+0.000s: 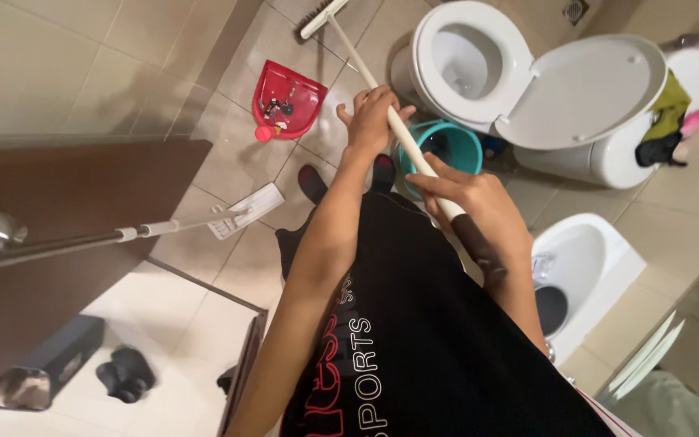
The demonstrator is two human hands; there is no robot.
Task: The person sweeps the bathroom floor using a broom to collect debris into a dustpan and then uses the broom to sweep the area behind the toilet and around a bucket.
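Gripping broom handle (390, 116), both hands (426, 166).

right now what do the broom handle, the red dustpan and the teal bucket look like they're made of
The long cream broom handle with a dark end, held by the left hand and right hand, looks like smooth painted metal or plastic; which one cannot be told. The red dustpan looks like moulded glossy plastic, with an even colour and soft shine. The round teal bucket likewise looks like plastic, with a thin, smooth rim.
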